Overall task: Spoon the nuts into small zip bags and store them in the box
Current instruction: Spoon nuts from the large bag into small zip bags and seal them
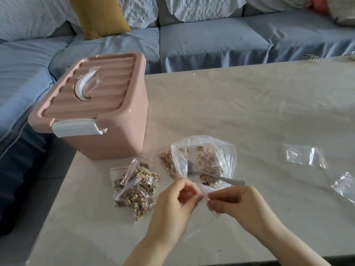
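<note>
My left hand (pixel 175 205) and my right hand (pixel 237 203) each pinch the red-striped top edge of a small clear zip bag (pixel 204 194), held just above the table. It looks empty. Just beyond my hands lies a large clear bag of nuts (pixel 205 160), open, with a metal spoon (pixel 215 176) resting in it, handle pointing right. To the left, a pile of filled small zip bags (pixel 134 186) lies on the table. The pink storage box (pixel 92 104) stands at the far left corner, its lid shut and white latch down.
Two empty small zip bags (pixel 305 155) (pixel 345 186) lie at the right on the pale table (pixel 249 104). A blue sofa (pixel 192 41) with a yellow cushion (pixel 99 16) runs behind and left of the table.
</note>
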`<state>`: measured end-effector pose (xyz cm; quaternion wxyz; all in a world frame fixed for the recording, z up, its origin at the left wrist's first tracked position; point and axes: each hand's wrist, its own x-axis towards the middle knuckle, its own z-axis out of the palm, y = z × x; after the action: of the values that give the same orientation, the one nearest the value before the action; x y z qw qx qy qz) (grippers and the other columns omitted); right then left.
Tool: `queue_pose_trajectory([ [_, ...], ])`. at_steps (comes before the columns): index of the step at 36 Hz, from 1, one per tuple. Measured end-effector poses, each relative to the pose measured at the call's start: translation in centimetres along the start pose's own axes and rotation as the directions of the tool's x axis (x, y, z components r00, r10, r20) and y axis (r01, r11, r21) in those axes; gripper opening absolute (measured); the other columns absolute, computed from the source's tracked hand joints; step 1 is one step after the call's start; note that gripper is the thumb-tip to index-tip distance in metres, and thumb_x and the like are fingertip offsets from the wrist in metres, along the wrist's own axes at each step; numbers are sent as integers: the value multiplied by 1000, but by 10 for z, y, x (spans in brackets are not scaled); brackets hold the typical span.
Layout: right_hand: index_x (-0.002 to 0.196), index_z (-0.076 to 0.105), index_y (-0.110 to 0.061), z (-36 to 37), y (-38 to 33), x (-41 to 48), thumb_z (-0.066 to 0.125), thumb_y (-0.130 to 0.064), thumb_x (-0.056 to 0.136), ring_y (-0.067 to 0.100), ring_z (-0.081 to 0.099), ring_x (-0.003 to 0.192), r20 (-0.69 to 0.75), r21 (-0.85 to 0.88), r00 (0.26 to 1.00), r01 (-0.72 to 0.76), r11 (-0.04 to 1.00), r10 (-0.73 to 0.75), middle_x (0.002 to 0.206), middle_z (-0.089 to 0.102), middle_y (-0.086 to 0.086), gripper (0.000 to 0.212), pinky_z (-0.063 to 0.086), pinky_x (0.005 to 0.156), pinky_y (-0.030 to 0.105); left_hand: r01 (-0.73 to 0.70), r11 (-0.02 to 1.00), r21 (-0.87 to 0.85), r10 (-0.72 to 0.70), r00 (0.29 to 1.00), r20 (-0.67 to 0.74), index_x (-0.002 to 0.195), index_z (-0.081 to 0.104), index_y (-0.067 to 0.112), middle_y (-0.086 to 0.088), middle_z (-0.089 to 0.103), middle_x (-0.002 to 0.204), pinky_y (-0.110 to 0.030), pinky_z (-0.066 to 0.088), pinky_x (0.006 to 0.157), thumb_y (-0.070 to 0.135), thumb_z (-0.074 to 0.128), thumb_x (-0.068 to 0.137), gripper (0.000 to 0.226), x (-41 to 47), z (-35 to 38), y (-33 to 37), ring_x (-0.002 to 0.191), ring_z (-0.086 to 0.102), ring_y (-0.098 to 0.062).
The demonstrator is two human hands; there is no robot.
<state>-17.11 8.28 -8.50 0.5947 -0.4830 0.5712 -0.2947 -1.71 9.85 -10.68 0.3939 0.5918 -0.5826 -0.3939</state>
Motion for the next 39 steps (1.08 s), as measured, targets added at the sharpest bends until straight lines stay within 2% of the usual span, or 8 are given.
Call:
queue_pose_trajectory([
  [3,63,73,-20,0,2,-2,79,1,66,-1,62,54,-67,2,998,-13,1000,13,60,71,-5,22,46,58,7,-110,973,203,126,990,-65,69,56,30,14,62,75,-4,37,71,12,73,76,26,-1,4,-4,76,56,4],
  [7,63,72,-12,0,3,-3,81,1,62,2,63,51,-118,62,992,-38,997,45,60,71,0,16,44,52,7,-162,888,430,277,936,-219,79,54,34,15,46,82,-14,33,80,43,57,75,10,-4,12,-6,82,44,-3],
  [11,67,72,-6,2,-1,-6,81,-1,61,10,65,55,-80,151,996,-32,988,45,64,72,8,12,48,55,11,-43,961,275,86,985,-147,65,56,27,12,54,64,-4,36,64,36,64,83,22,-12,14,11,67,51,3],
  [16,66,73,-8,5,-7,-10,80,-7,66,10,67,58,-29,142,1000,4,990,0,64,72,8,6,48,57,11,217,970,-112,-220,975,-13,73,66,10,-3,68,58,-18,45,51,25,63,85,20,-13,11,24,52,63,-9],
  [27,70,71,-6,6,-5,-11,81,-3,64,12,66,59,32,86,999,3,996,-6,65,72,8,12,51,59,15,302,943,-143,-294,953,73,66,73,18,-5,70,59,-27,49,58,19,59,88,25,-14,5,23,64,69,-23],
  [33,62,66,-10,6,-4,-10,81,0,61,14,64,56,84,21,996,16,1000,-18,60,69,8,18,52,62,25,264,960,-92,-255,962,102,67,73,22,0,69,55,-23,47,60,27,65,85,21,-17,3,22,58,66,-14],
  [36,65,66,-7,4,-2,-9,81,2,60,10,64,54,91,32,996,-13,999,10,58,69,4,19,50,58,17,289,951,-105,-276,953,128,65,72,19,-2,69,56,-23,48,58,27,62,88,26,-17,2,21,61,67,-22],
  [39,64,66,-9,2,0,-8,80,1,63,7,64,55,109,44,994,-37,998,32,58,69,2,18,47,58,13,327,931,-162,-300,938,171,65,72,11,-6,69,58,-22,49,57,17,58,89,29,-16,-1,22,60,67,-14],
])
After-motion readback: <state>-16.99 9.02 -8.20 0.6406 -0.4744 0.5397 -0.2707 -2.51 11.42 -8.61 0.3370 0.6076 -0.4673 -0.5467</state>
